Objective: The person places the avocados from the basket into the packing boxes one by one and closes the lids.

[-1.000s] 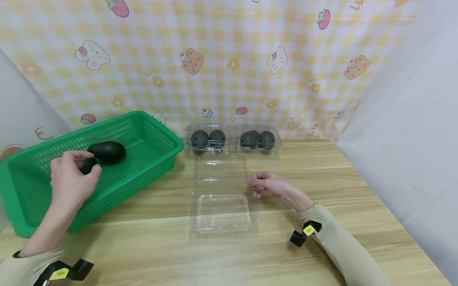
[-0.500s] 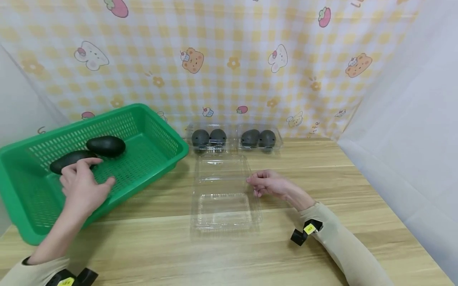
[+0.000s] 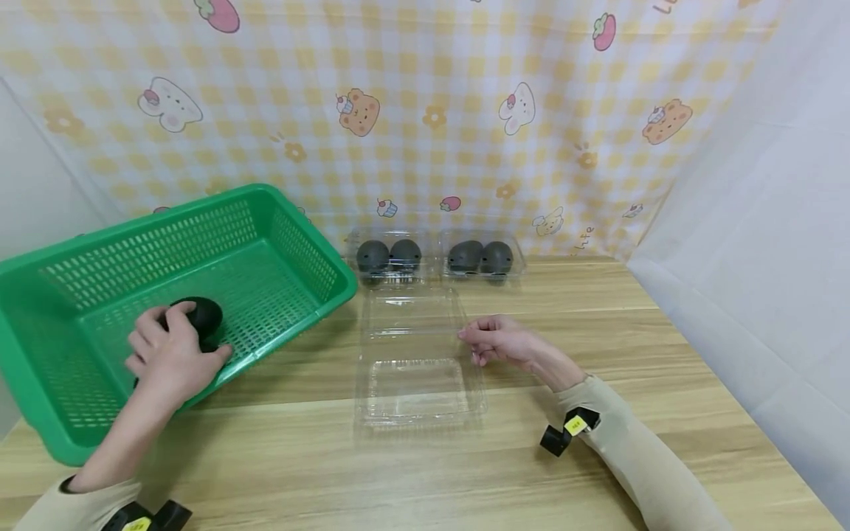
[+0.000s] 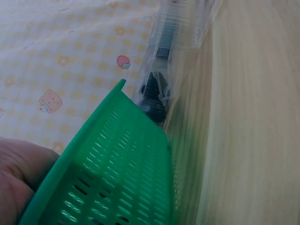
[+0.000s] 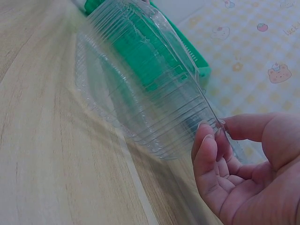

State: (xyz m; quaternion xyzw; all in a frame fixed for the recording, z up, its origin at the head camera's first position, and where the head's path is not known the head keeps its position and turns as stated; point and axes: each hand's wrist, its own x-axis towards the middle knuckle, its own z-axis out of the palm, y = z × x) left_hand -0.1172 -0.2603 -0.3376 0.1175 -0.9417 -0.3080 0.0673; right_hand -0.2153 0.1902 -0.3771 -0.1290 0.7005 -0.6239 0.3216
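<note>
In the head view my left hand (image 3: 174, 355) reaches over the front wall of a green plastic basket (image 3: 272, 193). Its fingers curl onto a dark avocado (image 3: 204, 316), with the thumb on the near side. A second dark piece shows at the hand's left edge, mostly hidden beneath it. In the left wrist view only part of that hand (image 4: 21, 173) appears, behind the basket rim. My right hand (image 3: 501, 344) pinches the right edge of an open clear plastic clamshell box (image 3: 417, 387) between thumb and fingers; the right wrist view shows this grip closely.
Behind the open box stand two closed clear clamshell boxes, a left one (image 3: 392, 234) and a right one (image 3: 483, 234), each with two avocados inside. A checked cloth (image 3: 432, 66) hangs along the back of the wooden table (image 3: 319, 472).
The basket has shifted and tipped toward me, and its avocados have moved toward the near side. My left hand let go of one, opened, then curled onto another further right. My right hand stays put.
</note>
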